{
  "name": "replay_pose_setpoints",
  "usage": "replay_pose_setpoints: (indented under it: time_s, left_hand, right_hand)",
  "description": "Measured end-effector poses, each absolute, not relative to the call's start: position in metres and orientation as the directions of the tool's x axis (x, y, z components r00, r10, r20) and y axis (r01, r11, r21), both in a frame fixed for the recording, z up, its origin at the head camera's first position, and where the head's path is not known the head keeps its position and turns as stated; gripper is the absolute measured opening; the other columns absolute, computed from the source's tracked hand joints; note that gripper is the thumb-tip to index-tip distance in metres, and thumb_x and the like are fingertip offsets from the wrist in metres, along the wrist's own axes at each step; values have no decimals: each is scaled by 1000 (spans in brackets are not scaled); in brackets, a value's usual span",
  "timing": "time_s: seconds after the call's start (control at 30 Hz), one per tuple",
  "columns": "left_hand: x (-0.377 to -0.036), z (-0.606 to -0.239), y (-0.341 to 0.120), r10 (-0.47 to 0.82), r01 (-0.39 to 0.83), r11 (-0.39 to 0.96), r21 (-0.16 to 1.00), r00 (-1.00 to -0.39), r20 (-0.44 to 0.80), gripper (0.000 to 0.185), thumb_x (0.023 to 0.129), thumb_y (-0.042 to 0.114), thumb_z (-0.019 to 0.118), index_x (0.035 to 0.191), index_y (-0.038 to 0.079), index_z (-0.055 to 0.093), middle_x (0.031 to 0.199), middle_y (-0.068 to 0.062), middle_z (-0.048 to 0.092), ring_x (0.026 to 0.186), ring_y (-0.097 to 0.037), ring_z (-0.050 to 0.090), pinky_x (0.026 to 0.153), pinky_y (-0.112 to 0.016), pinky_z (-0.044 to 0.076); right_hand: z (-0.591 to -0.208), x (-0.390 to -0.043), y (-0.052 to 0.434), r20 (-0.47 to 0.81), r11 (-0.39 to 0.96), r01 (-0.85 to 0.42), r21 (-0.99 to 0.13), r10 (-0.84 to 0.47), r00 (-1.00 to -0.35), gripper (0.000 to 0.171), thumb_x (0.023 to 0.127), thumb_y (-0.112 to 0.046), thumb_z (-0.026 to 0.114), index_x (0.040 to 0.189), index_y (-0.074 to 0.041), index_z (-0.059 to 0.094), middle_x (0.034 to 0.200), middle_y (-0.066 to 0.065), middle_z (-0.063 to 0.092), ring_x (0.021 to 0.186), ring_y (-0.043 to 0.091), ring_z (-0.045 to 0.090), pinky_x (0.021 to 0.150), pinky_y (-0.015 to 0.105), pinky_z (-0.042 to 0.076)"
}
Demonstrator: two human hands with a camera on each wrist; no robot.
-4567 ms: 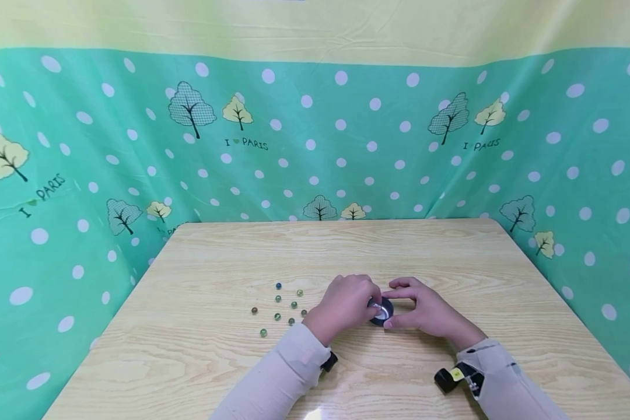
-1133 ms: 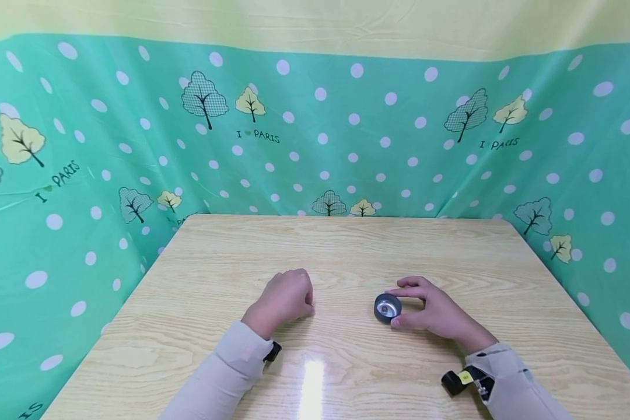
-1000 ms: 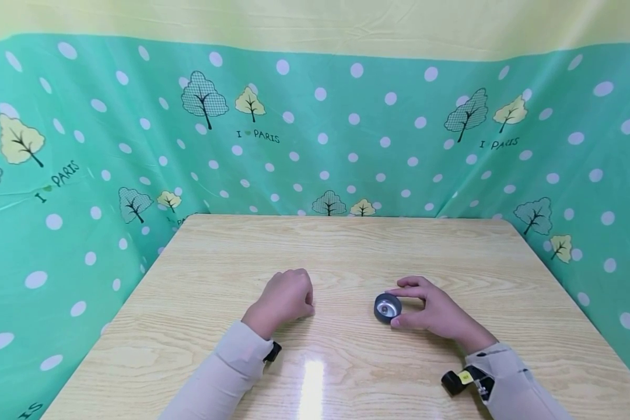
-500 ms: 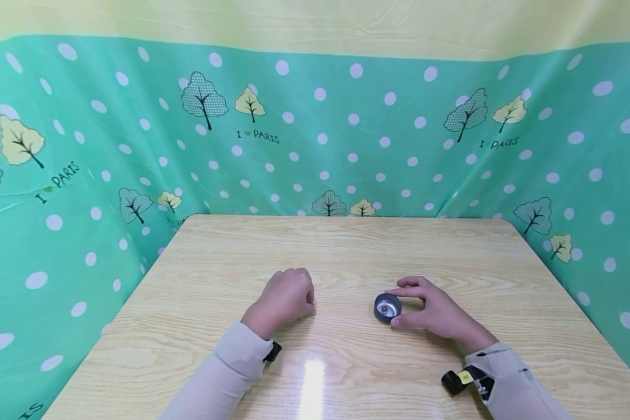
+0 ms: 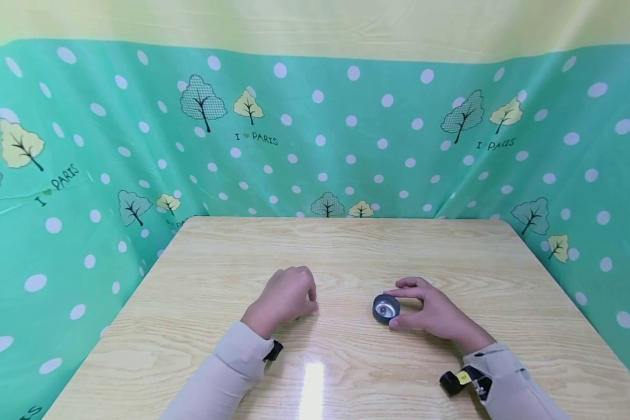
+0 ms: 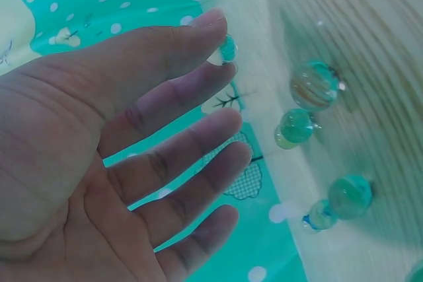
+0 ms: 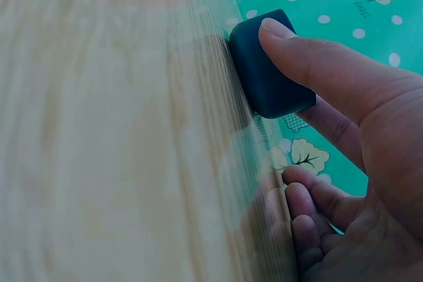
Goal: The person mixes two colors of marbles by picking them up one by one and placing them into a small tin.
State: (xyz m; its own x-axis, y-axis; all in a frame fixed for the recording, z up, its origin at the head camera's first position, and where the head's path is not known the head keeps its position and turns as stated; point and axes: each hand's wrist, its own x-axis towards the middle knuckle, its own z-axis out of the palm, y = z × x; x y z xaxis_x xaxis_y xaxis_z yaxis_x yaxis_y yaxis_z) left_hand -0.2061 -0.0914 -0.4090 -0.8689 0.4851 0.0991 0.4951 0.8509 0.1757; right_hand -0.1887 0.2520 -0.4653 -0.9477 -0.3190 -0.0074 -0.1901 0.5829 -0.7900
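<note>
My left hand (image 5: 286, 294) hovers over the left-centre part of the table. In the left wrist view its thumb and index finger pinch a glass marble (image 6: 229, 49), while the other fingers are spread. Several more glass marbles (image 6: 314, 86) lie on the wood beyond these fingers; the hand hides nearly all of them from the head view. To the right, my right hand (image 5: 430, 309) holds a small dark round cup (image 5: 386, 308) by its sides, thumb against forefinger side. The cup stands on the table with its silvery inside facing up, and a small dark round thing shows in it.
The light wooden table (image 5: 346, 251) has a green dotted curtain (image 5: 320, 128) behind it and along both sides. A bright light reflection (image 5: 311, 388) lies near the front. Black wrist cameras (image 5: 451, 383) sit on both sleeves.
Since the oldest frame my left hand has gone from the cup leftward to the marbles. In the last half second it has risen slightly, pinching a marble. My right hand keeps the cup in place.
</note>
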Motion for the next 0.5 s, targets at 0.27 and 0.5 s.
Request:
replay_pose_setpoints:
  time_s: [0.27, 0.5]
  left_hand:
    - [-207, -403, -81, 494, 504, 846, 171, -863, 104, 15, 77, 30, 92, 77, 23, 78, 97, 5, 72, 92, -18, 69, 87, -45, 55]
    - [-209, -399, -68, 525, 537, 829, 157, -843, 115, 15, 77, 31, 92, 80, 22, 80, 98, 6, 73, 95, -18, 69, 87, -42, 56]
  right_hand:
    - [-466, -189, 253, -12, 582, -184, -792, -316, -949, 59, 74, -43, 93, 128, -32, 73, 152, 10, 48, 144, 43, 38, 113, 69, 33]
    - [-466, -190, 254, -18, 582, -180, -793, -318, -948, 59, 74, -44, 93, 128, -32, 73, 152, 10, 48, 145, 43, 38, 114, 69, 32]
